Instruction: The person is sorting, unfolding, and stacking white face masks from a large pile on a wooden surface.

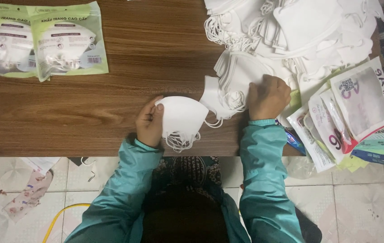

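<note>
My left hand grips a small stack of folded white face masks by its left edge, near the front edge of the wooden table; the ear loops hang off the stack's lower side. My right hand rests knuckles-up on the edge of a big loose heap of white masks, fingers curled onto a mask at the pile's near edge. Both arms wear teal sleeves.
Two sealed green-and-clear mask packets lie at the table's far left. A fan of empty printed bags overhangs the right front corner. Below are tiled floor, a yellow cable and a scrap of patterned cloth.
</note>
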